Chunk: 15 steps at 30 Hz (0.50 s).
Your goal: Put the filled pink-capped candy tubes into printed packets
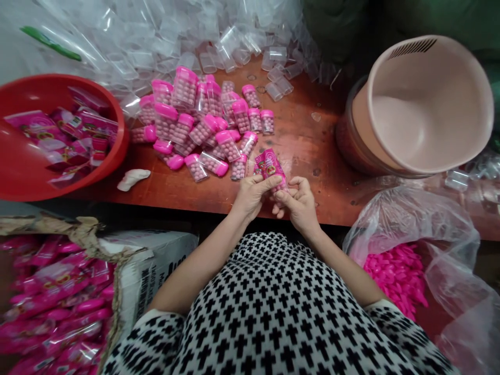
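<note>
Near the front edge of the table, my left hand (253, 194) and my right hand (299, 204) meet around a pink printed candy sleeve (270, 162). Both thumbs press on its lower part, where pink candy balls seem to show. Whether a clear container sits inside it I cannot tell, as my fingers cover that end. Just beyond my left hand lies a heap of small clear candy boxes (203, 130) with pink caps and pink balls inside. The closest box (238, 167) is almost touching my left fingers.
A red bowl (124, 138) with printed pink sleeves stands left, beside a crumpled white scrap (133, 179). Empty clear boxes (230, 44) pile up behind. Stacked tubs (425, 109) stand right, above a plastic bag of pink caps (398, 273). A carton (156, 260) of pink packs sits lower left.
</note>
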### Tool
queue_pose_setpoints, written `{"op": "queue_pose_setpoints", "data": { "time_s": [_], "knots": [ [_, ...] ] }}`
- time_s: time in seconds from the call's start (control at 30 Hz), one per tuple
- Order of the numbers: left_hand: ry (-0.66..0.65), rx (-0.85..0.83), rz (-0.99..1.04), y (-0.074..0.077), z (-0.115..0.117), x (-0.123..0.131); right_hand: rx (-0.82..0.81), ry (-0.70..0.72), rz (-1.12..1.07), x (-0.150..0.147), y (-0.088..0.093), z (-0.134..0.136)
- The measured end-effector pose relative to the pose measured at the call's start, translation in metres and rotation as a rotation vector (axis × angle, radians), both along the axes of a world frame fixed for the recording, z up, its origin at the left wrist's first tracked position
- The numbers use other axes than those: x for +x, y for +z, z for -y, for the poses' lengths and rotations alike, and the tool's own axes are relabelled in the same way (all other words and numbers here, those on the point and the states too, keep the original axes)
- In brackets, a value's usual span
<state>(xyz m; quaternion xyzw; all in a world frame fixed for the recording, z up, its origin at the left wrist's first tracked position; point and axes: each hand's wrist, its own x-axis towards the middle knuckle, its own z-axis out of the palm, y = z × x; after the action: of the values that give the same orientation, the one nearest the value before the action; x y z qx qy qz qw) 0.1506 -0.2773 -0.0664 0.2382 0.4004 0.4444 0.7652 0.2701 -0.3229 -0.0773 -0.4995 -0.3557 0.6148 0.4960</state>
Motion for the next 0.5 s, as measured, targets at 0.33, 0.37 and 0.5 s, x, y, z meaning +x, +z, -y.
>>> {"op": "queue_pose_setpoints", "data": {
  "time_s": [0.33, 0.37, 0.5],
  "knots": [
    [-0.052, -0.025, -0.029, -0.0039, 0.0060, 0.0068, 0.055, -0.053, 0.023, 0.0018, -0.0049, -0.0016],
    [-0.058, -0.028, -0.020, -0.0032, 0.0069, 0.0072, 0.034, -0.036, -0.042, 0.0014, -0.0046, -0.0032],
    [-0.006, -0.008, 0.069, -0.0034, 0.0078, 0.0068, 0.015, -0.047, -0.108, 0.0007, -0.0012, -0.0085]
  ]
}}
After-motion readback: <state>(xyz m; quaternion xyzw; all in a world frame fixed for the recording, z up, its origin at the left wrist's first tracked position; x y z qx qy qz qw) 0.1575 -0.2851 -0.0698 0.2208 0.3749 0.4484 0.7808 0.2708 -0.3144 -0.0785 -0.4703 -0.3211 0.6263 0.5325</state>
